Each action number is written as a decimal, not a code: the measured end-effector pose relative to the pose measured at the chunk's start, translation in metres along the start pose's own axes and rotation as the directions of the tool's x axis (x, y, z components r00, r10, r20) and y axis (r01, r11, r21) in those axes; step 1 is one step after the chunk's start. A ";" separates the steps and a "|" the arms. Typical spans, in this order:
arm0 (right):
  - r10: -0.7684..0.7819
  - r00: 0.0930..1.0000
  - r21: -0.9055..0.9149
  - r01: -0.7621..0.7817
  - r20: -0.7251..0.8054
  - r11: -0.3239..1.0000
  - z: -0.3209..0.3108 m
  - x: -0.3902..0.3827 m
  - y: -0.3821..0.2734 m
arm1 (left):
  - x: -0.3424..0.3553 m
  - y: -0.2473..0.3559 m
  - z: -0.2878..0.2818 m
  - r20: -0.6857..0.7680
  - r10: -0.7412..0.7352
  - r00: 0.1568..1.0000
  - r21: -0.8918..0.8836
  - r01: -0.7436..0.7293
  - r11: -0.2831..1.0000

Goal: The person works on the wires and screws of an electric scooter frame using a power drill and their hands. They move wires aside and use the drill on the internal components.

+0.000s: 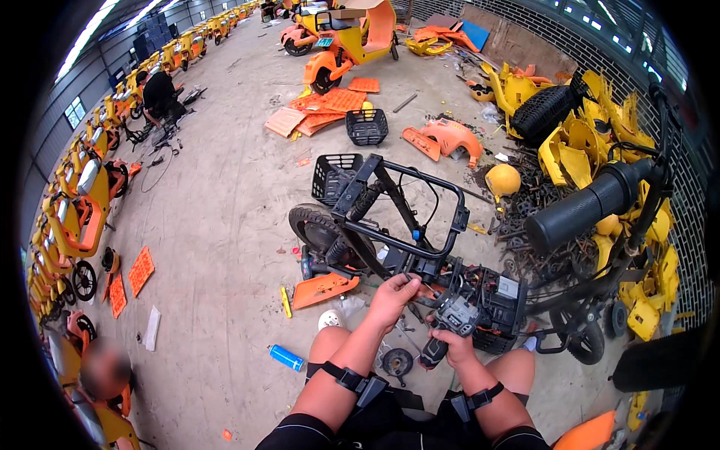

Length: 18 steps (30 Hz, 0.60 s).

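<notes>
I sit before a stripped black scooter frame (427, 247) with a battery box and exposed wiring (501, 300) at its lower right. My right hand (450, 345) is closed around the handle of a grey-and-black cordless power tool (456, 313), its front end pointing up-left toward the frame. My left hand (401, 292) is closed at the frame's lower bar, just beside the tool's front; what its fingers pinch is too small to make out. Below lie a black round part (396, 364) and a blue spray can (286, 358). An orange panel (324, 290) rests left of my left hand.
Yellow body panels (562, 161) and dark metal scraps (536, 255) pile along the right wall. Orange panels (330, 101), a black basket (367, 127) and a scooter (345, 37) stand or lie ahead. Scooters (90, 217) line the left, where a crouching person (157, 97) is among loose parts.
</notes>
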State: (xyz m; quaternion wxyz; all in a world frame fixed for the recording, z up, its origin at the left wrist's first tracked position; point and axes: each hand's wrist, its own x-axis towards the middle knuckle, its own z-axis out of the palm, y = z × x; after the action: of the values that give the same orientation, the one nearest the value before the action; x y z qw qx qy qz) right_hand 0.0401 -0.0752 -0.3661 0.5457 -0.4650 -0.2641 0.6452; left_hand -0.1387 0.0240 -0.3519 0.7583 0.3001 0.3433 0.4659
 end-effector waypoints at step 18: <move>-0.047 0.987 -0.014 0.046 -0.153 0.999 0.003 0.019 0.010 | -0.016 0.031 -0.018 0.196 -0.167 0.966 0.293 0.104 0.950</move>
State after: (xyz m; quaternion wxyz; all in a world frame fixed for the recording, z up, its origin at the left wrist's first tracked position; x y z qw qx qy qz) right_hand 0.0333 -0.0597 -0.3795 0.5769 -0.5098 -0.2354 0.5932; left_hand -0.1734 0.0238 -0.3348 0.7715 0.4295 0.3403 0.3233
